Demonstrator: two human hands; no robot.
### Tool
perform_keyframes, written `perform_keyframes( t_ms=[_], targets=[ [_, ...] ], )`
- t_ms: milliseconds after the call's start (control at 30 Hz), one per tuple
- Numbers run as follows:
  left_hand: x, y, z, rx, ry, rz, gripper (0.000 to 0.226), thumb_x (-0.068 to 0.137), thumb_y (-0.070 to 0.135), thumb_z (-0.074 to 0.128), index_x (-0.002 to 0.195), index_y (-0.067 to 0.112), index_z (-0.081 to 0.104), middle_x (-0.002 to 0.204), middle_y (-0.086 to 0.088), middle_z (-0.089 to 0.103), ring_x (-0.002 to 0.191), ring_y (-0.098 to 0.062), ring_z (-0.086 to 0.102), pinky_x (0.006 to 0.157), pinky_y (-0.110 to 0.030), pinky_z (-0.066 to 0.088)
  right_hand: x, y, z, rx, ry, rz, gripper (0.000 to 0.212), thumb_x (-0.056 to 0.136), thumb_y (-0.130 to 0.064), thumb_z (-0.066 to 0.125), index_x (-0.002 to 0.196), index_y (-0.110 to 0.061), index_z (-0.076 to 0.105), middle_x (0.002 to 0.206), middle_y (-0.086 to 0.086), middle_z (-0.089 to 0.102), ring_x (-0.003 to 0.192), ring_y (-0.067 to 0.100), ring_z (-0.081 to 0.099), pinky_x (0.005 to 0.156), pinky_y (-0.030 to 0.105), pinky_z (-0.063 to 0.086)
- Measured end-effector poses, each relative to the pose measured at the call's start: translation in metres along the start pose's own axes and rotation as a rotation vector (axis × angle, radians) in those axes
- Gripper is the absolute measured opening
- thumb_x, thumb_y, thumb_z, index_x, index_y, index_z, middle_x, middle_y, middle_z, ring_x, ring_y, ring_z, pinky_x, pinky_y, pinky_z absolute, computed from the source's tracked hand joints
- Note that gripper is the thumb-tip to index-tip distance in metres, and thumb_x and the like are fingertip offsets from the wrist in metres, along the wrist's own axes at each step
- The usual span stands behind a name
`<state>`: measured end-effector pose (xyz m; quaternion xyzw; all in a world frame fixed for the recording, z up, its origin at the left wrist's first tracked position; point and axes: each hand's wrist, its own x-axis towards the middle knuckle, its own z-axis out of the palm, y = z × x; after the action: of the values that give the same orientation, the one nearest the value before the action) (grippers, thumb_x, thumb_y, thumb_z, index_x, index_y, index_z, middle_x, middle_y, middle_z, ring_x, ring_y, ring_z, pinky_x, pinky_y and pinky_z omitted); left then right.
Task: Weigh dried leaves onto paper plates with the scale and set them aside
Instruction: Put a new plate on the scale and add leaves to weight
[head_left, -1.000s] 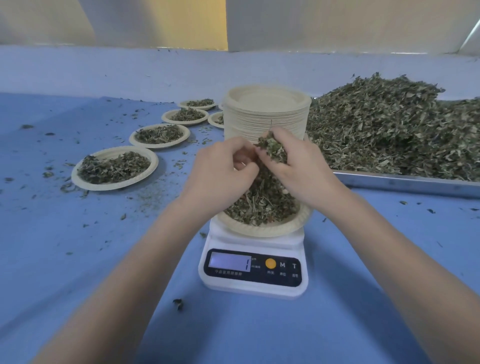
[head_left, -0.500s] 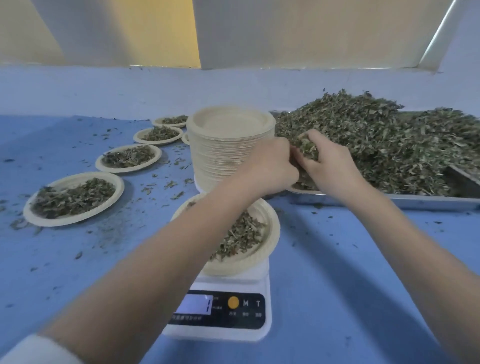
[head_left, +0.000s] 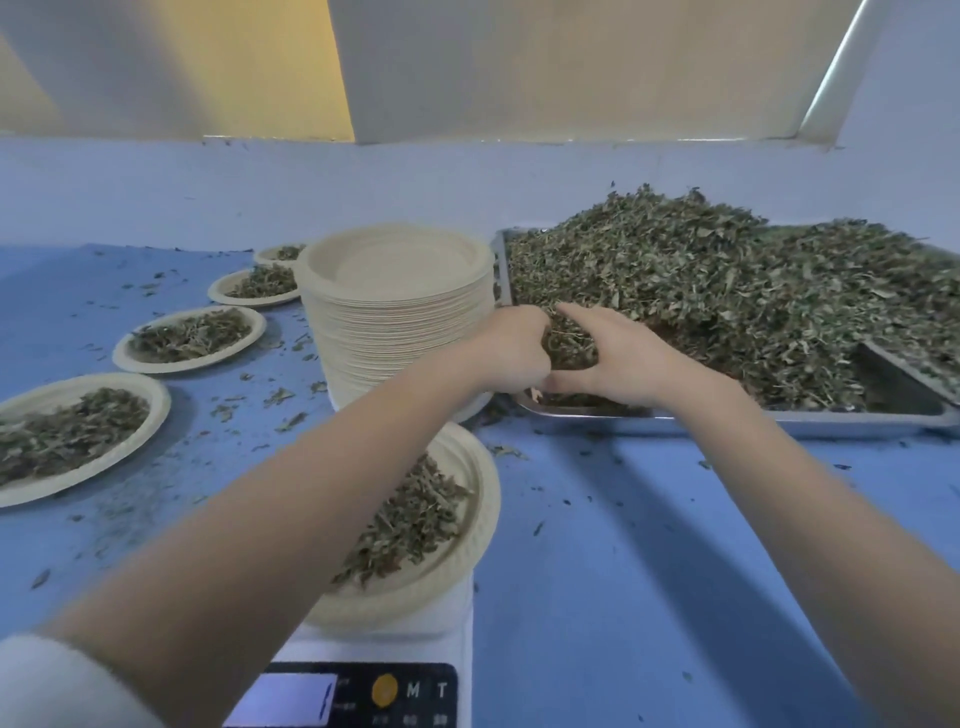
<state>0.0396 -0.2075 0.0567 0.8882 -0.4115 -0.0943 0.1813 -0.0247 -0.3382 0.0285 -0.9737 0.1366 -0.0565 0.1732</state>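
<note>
Blue worktop (head_left: 649, 561), pale wall behind, loose crumbs scattered throughout.

Metal tray (head_left: 727, 418), far right: heaped with dried leaves (head_left: 727, 291).

Left hand (head_left: 511, 353) and right hand (head_left: 618, 358): both at near-left corner of heap, fingers curled round a shared clump, gripping it between them.

Scale (head_left: 395, 660), near centre: carries paper plate (head_left: 467, 540) part-filled with leaves; display lit, reading illegible, possibly short of target.

Stack of empty plates (head_left: 395, 312): behind scale, just beside tray.

Filled plates (head_left: 78, 431): row along left, well apart from scale.

Handling, by judgement: leaves very light, brittle, prone to shedding; best cupped loosely from below, not squeezed. Plate thin, likely flexible; best lifted by opposite rims, kept level.
</note>
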Motion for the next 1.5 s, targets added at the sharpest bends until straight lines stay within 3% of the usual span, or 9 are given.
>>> perform_keyframes(
  t_ms=[167,333,600,700,767,867,967,1267,1500],
  targets=[
    [-0.051,-0.019,-0.020,-0.190,0.168,0.086,0.040,0.085,0.002,0.053,0.123,0.013,0.059,0.127,-0.005,0.060,0.115,-0.020,0.056,0.103,-0.031,0.040,-0.025,-0.046,0.004,0.173,0.287,-0.317,0.035,0.084,-0.034,0.064,0.117,-0.023,0.062,0.115,-0.005,0.063,0.109,0.013,0.053,0.087,0.022,0.037],
    [-0.112,-0.044,-0.026,-0.279,0.229,0.088,0.030,0.085,0.000,0.053,0.108,0.015,0.065,0.111,0.001,0.067,0.101,-0.016,0.063,0.091,-0.030,0.047,-0.057,-0.089,0.017,0.282,0.262,-0.390,0.026,0.084,-0.032,0.065,0.108,-0.020,0.067,0.086,-0.012,0.062,0.076,-0.006,0.051,0.069,0.010,0.037],
    [-0.173,-0.081,-0.013,-0.237,0.371,0.022,0.037,0.086,0.005,0.051,0.113,0.027,0.064,0.110,0.010,0.064,0.105,-0.006,0.056,0.092,-0.026,0.044,-0.090,-0.119,0.047,0.257,0.155,-0.375,0.047,0.083,-0.048,0.063,0.127,-0.031,0.057,0.116,-0.012,0.061,0.105,-0.002,0.050,0.083,0.013,0.035],
    [-0.184,-0.097,-0.005,-0.267,0.440,-0.049,0.034,0.089,0.010,0.053,0.114,0.031,0.063,0.108,0.016,0.058,0.101,-0.002,0.051,0.081,-0.015,0.037,-0.097,-0.114,0.051,0.286,0.054,-0.329,0.082,0.062,-0.071,0.058,0.132,-0.030,0.050,0.127,-0.015,0.049,0.118,-0.003,0.040,0.093,0.008,0.028],
    [-0.188,-0.105,0.002,-0.304,0.515,-0.099,0.033,0.089,0.014,0.055,0.116,0.031,0.062,0.112,0.014,0.057,0.101,-0.001,0.049,0.075,-0.011,0.034,-0.099,-0.108,0.053,0.235,-0.057,-0.293,0.108,0.046,-0.082,0.059,0.140,-0.032,0.038,0.142,-0.013,0.036,0.134,0.004,0.026,0.111,0.024,0.022],
    [-0.188,-0.113,0.013,-0.359,0.548,-0.177,0.039,0.088,0.026,0.058,0.127,0.026,0.054,0.126,0.011,0.055,0.115,-0.007,0.047,0.088,-0.020,0.033,-0.102,-0.099,0.055,0.194,-0.260,-0.248,0.138,0.031,-0.089,0.065,0.148,-0.042,0.009,0.147,-0.027,0.004,0.137,-0.003,0.003,0.113,0.030,0.011],
    [-0.188,-0.114,0.026,-0.467,0.511,-0.228,0.047,0.085,0.039,0.061,0.130,0.029,0.049,0.115,0.018,0.049,0.103,-0.004,0.043,0.083,-0.024,0.030,-0.102,-0.090,0.059,0.254,-0.296,-0.219,0.144,0.028,-0.077,0.075,0.146,-0.048,-0.004,0.150,-0.029,-0.009,0.141,-0.003,-0.005,0.117,0.033,0.007],
    [-0.185,-0.113,0.026,-0.608,0.595,-0.223,0.054,0.088,0.038,0.057,0.138,0.024,0.042,0.134,0.013,0.047,0.118,-0.005,0.042,0.090,-0.024,0.028,-0.098,-0.093,0.063,0.506,-0.053,-0.225,0.143,0.022,-0.079,0.075,0.146,-0.045,0.013,0.137,-0.023,0.031,0.134,-0.007,0.025,0.110,0.022,0.022],
    [-0.193,-0.110,0.022,-0.608,0.711,-0.219,0.050,0.086,0.031,0.060,0.135,0.024,0.048,0.135,0.011,0.051,0.125,-0.009,0.044,0.102,-0.028,0.033,-0.103,-0.098,0.056,0.566,-0.012,-0.290,0.138,0.027,-0.071,0.081,0.146,-0.046,0.015,0.138,-0.022,0.031,0.135,-0.012,0.022,0.115,0.027,0.021]
  ],
)
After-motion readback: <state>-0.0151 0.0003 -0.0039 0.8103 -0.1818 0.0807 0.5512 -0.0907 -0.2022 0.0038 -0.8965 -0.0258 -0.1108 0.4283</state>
